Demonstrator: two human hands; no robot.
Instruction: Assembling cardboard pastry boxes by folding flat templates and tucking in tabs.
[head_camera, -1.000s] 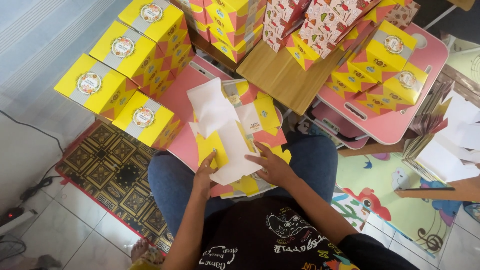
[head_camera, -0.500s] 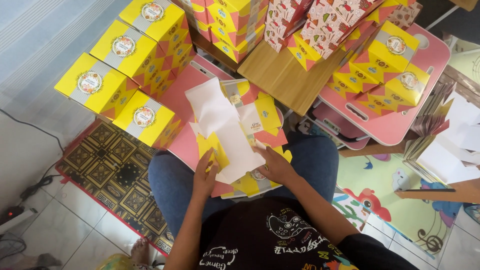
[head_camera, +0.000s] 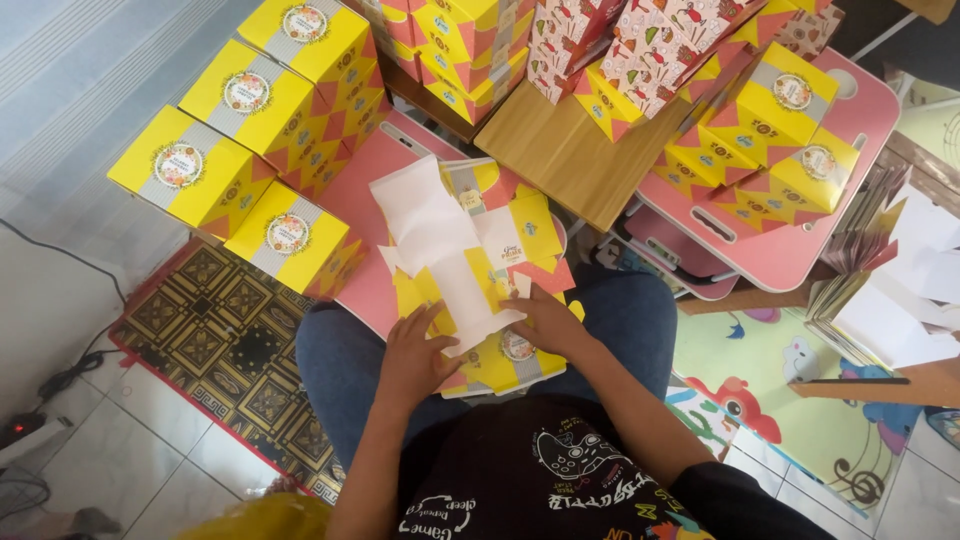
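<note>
- The person sat with a flat, unfolded box blank across the lap, its white inner side facing up and yellow and pink printed flaps showing around it.
- The left hand lay on the near left edge of the blank, fingers spread and pressing down on the card, not curled around it.
- The right hand rested on the near right part of the blank, fingers bent and pressing a white flap down; whether it pinched the flap could not be told.
- The far end of the blank lay over a pink tray table.
- Finished yellow boxes stood stacked to the left, on and beside that table.
- More yellow boxes sat piled on a second pink table to the right, beside a wooden board.
- A patterned rug lay on the tiled floor by the left knee.
</note>
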